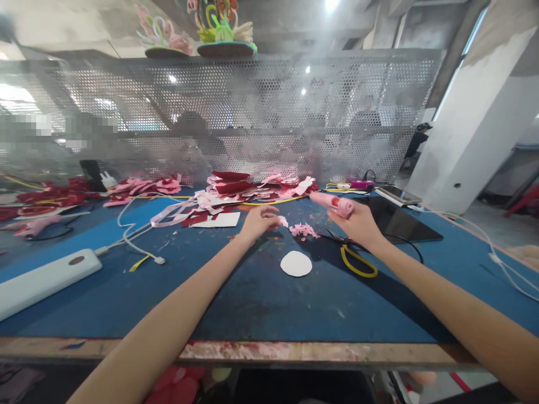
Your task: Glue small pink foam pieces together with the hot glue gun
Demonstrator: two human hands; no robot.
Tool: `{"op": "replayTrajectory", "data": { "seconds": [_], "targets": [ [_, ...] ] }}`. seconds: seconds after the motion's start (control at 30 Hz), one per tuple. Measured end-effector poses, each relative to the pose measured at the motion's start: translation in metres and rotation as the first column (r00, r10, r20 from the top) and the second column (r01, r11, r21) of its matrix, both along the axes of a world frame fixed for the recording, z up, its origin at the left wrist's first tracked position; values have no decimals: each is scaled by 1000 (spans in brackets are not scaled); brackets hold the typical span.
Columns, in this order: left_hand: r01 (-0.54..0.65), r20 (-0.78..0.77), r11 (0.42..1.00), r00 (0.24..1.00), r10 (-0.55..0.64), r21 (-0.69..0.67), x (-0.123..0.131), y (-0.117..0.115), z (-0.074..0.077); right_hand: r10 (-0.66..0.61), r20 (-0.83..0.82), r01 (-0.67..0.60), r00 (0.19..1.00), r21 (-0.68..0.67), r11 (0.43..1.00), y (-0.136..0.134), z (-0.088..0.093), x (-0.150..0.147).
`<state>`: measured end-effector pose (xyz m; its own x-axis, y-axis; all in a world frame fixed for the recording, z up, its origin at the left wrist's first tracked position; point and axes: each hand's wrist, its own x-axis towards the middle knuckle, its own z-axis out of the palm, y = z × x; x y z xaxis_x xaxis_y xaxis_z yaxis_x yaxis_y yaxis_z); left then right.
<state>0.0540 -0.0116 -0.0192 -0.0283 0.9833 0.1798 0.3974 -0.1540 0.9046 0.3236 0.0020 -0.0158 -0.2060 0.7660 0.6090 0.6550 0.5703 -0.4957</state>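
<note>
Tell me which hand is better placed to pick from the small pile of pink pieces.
Probably the left hand: it is close to the pile of pink pieces, while the right hand is holding a pink glue gun.

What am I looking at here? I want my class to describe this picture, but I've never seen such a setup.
There is no robot: the bare arms belong to the person wearing the camera on their head, and this single picture looks forward and down from there. The right hand has a pink glue gun in its grip. The left hand is beside a small pale pink scrap; whether it is pinching it is hard to tell. On the blue tabletop lie a white disc, yellow-handled scissors, a cluster of pink shreds and, farther back, a pile of pink and red sheets.
</note>
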Motion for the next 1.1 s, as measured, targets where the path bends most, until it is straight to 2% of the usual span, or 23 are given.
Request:
{"op": "replayTrajectory", "data": {
  "seconds": [0.13, 0.3, 0.4, 0.57, 0.67, 0.77, 0.93, 1.1],
  "targets": [
    [81, -156, 997, 985, -77, 20, 8, -12, -5, 111, 50, -112, 993, 26, 993, -22, -13, 12],
    [50, -401, 999, 915, -47, -2, 7, -16, 1, 51, 5, -51, 999, 19, 999, -16, -22, 23],
    [-17, -565, 1000, 825, 18, 7, 0, -17, 8, 21, -10, -20, 1000, 19, 1000, -12, -22, 25],
    [-127, -781, 989, 608, 139, 77, -9, -24, 16, 32, 37, -34, 999, 45, 998, -18, -18, 26],
    [-143, -851, 986, 504, 146, 84, -10, -26, 17, 40, 85, -46, 996, 68, 997, -22, -16, 25],
    [-145, -889, 986, 438, 136, 79, -10, -24, 16, 49, 130, -60, 990, 81, 995, -24, -15, 24],
    [-146, -910, 986, 393, 133, 81, -15, -18, 13, 72, 189, -88, 979, 77, 993, -24, -17, 22],
    [-155, -879, 975, 428, 212, 159, -23, -14, 14, 85, 211, -101, 974, 66, 993, -26, -17, 21]
  ]
}}
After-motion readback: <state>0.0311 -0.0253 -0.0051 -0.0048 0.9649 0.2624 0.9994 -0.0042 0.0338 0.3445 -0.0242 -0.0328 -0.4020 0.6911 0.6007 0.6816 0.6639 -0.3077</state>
